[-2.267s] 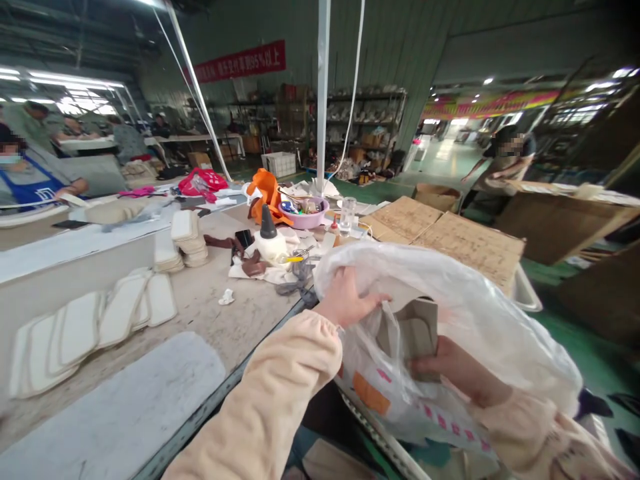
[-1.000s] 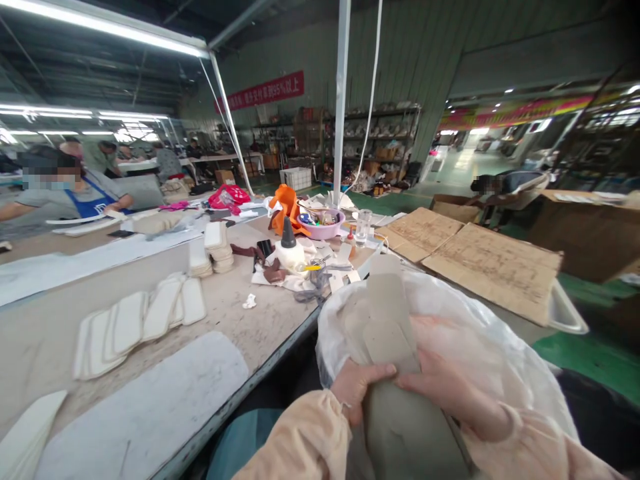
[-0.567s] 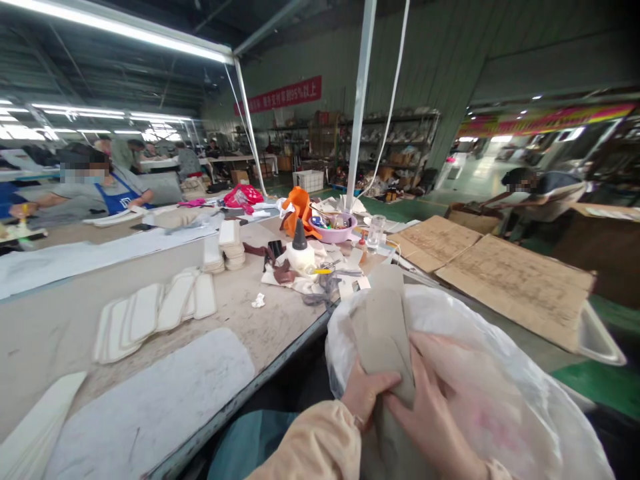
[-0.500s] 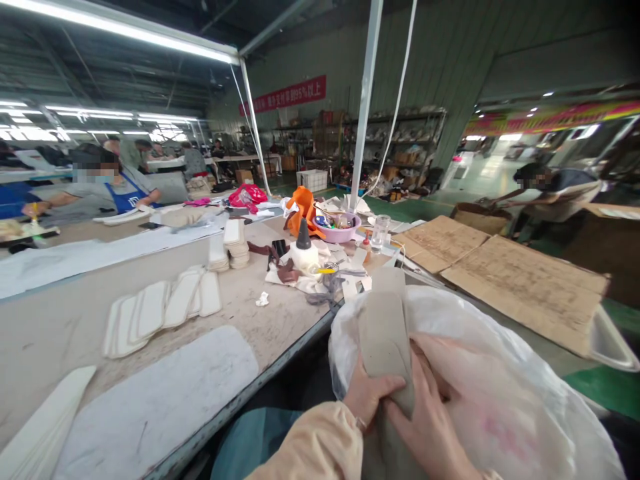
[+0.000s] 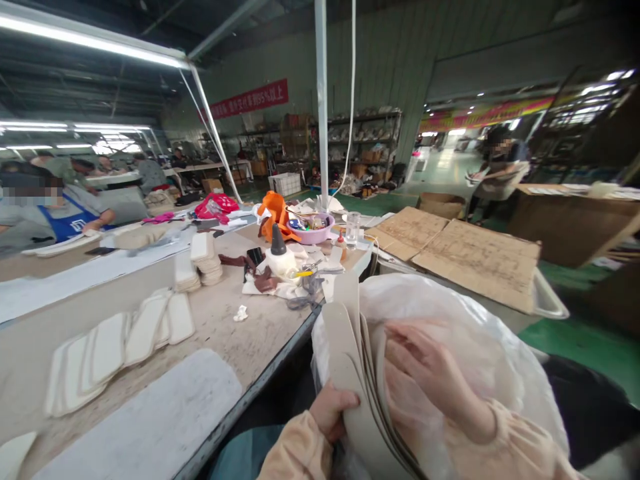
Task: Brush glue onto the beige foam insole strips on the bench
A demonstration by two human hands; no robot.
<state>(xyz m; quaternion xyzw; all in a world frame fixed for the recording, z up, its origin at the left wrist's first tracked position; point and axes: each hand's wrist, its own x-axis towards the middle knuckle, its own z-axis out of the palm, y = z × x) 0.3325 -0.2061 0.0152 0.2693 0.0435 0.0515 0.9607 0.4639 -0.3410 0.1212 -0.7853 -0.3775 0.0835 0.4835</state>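
Note:
My left hand (image 5: 331,408) is closed around the lower part of a fanned bundle of long grey flat strips with rounded ends (image 5: 353,373), its thumb lying across the front one. The bundle stands upright at the near side of a large translucent plastic bag (image 5: 470,313). On the right of the strips, my right hand (image 5: 425,373) is held over the bag's opening with its fingers stretched out towards the bundle. Nothing shows in that hand, though its fingertips are partly hard to make out. The strips' lower ends run out of view.
Overlapping white rounded pieces (image 5: 107,350) and a short stack (image 5: 205,257) lie on the worktable. A glue bottle (image 5: 281,257), a lilac basin (image 5: 315,233) and a glass (image 5: 353,230) stand near its corner. Flattened cardboard (image 5: 475,263) lies behind the bag. Other people work left and right.
My right hand has let go of the strips and moved right, over the bag. The bundle has fanned apart in my left hand. The view has turned right.

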